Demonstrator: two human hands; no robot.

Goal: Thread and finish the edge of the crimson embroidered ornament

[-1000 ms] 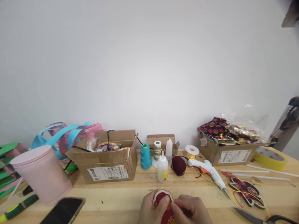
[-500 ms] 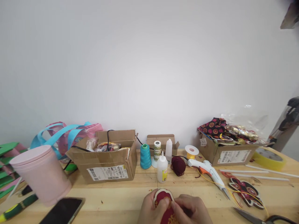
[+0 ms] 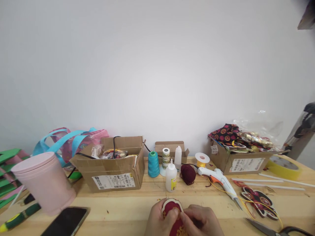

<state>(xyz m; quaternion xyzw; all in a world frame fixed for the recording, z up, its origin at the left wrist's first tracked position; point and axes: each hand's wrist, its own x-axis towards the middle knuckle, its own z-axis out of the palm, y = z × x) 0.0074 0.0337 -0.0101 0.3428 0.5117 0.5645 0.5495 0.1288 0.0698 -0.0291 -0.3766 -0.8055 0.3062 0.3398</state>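
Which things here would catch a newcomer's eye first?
Likely the red piece with gold marks, held between both hands at the bottom centre. Next, the bright blue thread cone, upright beside the small bottles, and the white glue gun with an orange trigger, lying to their right.

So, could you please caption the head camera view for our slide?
Two hands hold a red ornament above a wooden craft table.
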